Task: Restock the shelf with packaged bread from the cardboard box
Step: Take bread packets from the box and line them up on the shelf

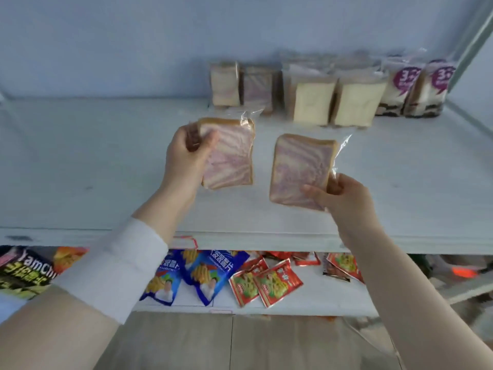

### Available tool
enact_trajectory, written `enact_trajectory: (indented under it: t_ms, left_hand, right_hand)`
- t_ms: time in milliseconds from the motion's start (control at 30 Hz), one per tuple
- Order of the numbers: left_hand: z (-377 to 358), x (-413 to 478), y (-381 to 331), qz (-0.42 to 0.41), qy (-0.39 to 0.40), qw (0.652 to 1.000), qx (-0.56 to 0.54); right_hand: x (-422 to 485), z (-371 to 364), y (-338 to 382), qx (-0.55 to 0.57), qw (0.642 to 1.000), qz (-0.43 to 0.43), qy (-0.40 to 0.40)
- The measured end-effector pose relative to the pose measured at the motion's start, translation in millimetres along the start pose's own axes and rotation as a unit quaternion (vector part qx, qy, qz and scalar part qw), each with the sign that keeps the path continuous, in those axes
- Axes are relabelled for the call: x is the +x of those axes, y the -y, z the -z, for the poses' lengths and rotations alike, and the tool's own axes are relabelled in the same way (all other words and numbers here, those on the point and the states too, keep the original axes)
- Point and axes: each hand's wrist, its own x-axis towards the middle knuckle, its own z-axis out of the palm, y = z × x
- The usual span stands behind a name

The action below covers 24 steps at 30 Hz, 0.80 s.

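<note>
The left pack (229, 153) and right pack (298, 169), pink-marbled slices in clear wrap, hang upright over the middle of the shelf (80, 161), probably to be stood like the row (312, 102) at the shelf's back. The left hand (184, 158) grasps its pack's side edge; the right hand (344, 198) pinches the other's lower corner.
</note>
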Motion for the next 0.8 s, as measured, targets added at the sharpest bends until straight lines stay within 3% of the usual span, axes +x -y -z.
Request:
enact_trajectory:
  t_ms: [300,433,567,700,800]
  left_hand:
    - [-20.7,160.3,64.0,0.015,-0.037,0.999,-0.002]
    - [-53.0,219.3,87.5,0.062,-0.046,0.996,-0.036]
    - [-74.9,261.2,110.7,0.08,-0.046,0.996,0.001]
    - [-82.5,279.9,125.5,0.043,-0.078,0.991,0.101]
    - [-81.7,280.5,122.8,0.054,-0.059,0.99,0.113]
  right_hand:
    - [153.4,-105.1,22.7,0.004,0.999,0.023,-0.034]
    - [218.1,-132.8,14.7,-0.02,0.997,0.022,-0.074]
    - [256.3,-149.6,8.0,-0.086,0.989,0.043,-0.117]
    - [264.5,-163.1,9.8,-0.119,0.968,0.077,-0.207]
    - [260.5,-172.5,8.4,-0.203,0.955,0.077,-0.203]
